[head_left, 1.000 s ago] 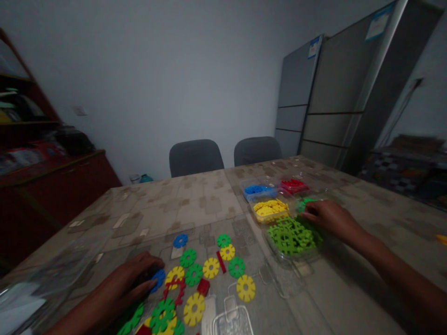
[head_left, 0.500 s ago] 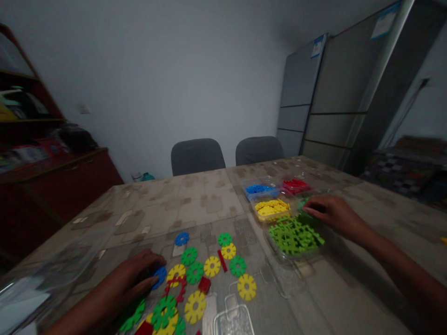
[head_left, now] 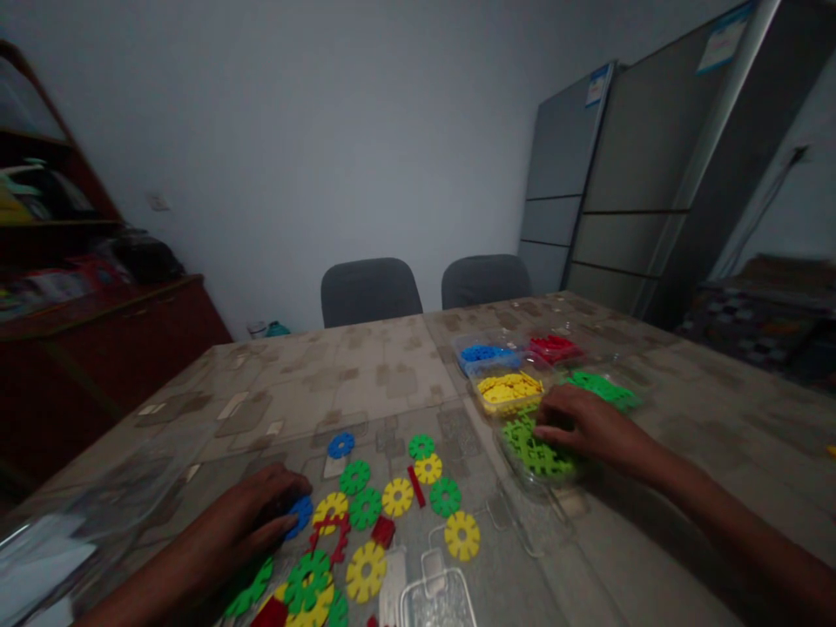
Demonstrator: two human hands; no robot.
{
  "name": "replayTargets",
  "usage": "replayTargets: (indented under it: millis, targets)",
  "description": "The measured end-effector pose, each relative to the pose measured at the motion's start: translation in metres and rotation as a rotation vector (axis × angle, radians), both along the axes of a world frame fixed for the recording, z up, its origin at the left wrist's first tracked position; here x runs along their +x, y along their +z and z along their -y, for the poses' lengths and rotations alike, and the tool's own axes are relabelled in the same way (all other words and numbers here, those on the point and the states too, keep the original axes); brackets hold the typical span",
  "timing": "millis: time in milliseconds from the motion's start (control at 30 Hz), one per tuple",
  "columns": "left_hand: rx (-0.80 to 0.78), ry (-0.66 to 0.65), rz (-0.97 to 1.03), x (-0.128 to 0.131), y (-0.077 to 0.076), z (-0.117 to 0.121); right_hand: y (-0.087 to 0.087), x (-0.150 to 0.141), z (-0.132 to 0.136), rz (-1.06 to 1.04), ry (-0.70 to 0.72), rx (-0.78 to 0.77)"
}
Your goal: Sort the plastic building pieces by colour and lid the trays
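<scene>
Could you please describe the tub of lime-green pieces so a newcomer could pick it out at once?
On the patterned table, find the right hand. The tub of lime-green pieces is partly hidden by it, nearer the camera than the tub of yellow pieces. Its openwork pieces are a yellower green than the green pieces farther back.

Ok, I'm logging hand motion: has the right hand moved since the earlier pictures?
Yes: against the boxed yellow pieces, the right hand has shifted left and toward the camera, from the boxed green pieces to the light-green pieces.
</scene>
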State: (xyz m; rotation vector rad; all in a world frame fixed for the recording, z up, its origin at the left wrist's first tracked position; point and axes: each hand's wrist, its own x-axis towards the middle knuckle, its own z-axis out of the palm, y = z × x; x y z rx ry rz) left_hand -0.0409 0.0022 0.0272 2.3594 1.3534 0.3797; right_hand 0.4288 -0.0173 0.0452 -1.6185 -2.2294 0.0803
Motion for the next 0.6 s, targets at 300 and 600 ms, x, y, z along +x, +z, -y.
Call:
replayTargets:
  millis: [300, 600]
  targets:
    - [-0.016, 0.008, -0.013, 0.001, -0.001, -0.001, 0.005, 0.025, -0.004, 0.004, -0.091, 0.064]
    - [-0.020, -0.023, -0.053, 0.001, -0.001, -0.001, -0.016, 0.070, -0.005, 0.118, -0.245, 0.021]
